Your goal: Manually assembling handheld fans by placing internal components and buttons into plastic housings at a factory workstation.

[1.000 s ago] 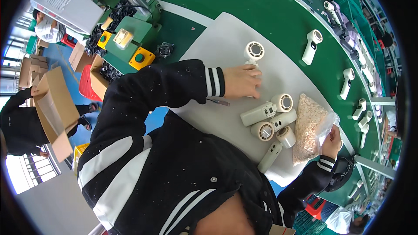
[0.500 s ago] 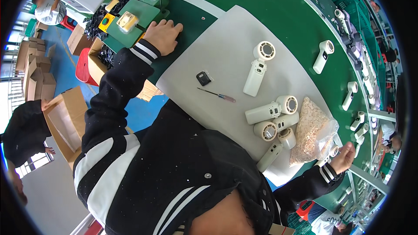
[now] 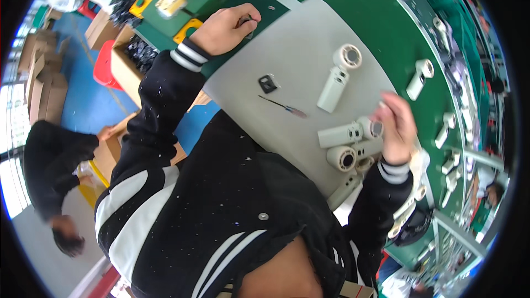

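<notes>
At the mat's far left corner my left hand is closed, with a small dark thing partly showing between its fingers. My right hand, blurred, hovers over the right side of the grey mat with thumb and fingertips drawn together; a tiny pale spot shows there, too small to name. Below that hand lie several white handheld fans, one of them a fan on its side. Farther off rests another handheld fan. A small black square part and a screwdriver lie mid-mat.
A green machine with yellow button boxes stands at the far left. More fans lie on the green table at right. My right forearm mostly covers a clear plastic bag. At left another person handles a carton.
My left hand has gone from lying spread on the table to closed. My right hand has come from beside the bag up and left over the mat. The person at left has bent over.
</notes>
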A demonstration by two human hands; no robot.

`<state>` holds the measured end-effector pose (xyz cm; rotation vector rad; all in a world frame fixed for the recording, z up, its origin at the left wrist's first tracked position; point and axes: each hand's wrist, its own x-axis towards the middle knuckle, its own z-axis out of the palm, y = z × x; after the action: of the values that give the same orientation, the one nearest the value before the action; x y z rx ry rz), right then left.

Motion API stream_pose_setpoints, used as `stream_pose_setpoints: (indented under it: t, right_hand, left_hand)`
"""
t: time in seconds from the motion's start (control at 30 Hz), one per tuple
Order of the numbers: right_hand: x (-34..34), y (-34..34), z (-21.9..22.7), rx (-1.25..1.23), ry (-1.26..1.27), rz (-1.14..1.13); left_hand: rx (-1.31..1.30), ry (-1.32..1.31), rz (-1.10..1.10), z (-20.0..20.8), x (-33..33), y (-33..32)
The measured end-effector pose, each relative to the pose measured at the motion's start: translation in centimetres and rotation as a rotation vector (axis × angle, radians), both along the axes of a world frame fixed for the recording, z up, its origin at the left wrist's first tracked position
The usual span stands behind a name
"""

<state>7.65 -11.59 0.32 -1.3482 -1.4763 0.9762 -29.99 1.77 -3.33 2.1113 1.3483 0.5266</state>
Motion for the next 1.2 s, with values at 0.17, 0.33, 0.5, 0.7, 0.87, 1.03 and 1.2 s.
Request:
stream_pose_setpoints:
  t: [0.17,0.33,0.5,0.7,0.87,1.03,1.2]
  right_hand:
    - [-1.9,3.5,-3.1,-0.304,0.156,-0.054]
    - [-2.2,5.0,-6.8,-0.171,-0.078,-0.013]
    - [-3.1,5.8,-8.9,-0.030,-0.324,0.027]
    - [-3.9,5.7,-9.9,-0.014,-0.441,-0.042]
    - [-4.1,5.7,-10.3,0.008,-0.441,-0.127]
    - [-3.6,5.7,-9.7,0.063,-0.344,-0.203]
    - [-2.9,5.4,-8.8,-0.115,0.083,-0.066]
  left_hand:
    - [-0.166,-0.571,-0.134,-2.6,6.8,-1.1]
    - [-0.270,-0.790,-0.169,-4.0,11.1,-1.8]
    - [-0.324,-0.863,-0.137,-5.5,13.2,-2.3]
    - [-0.368,-0.903,-0.058,-6.8,14.8,-2.6]
    - [-0.410,-0.915,0.030,-6.9,15.5,-2.8]
    - [-0.493,-0.944,0.086,-6.4,16.0,-3.2]
    - [-0.414,-0.861,0.092,-6.4,16.9,-4.0]
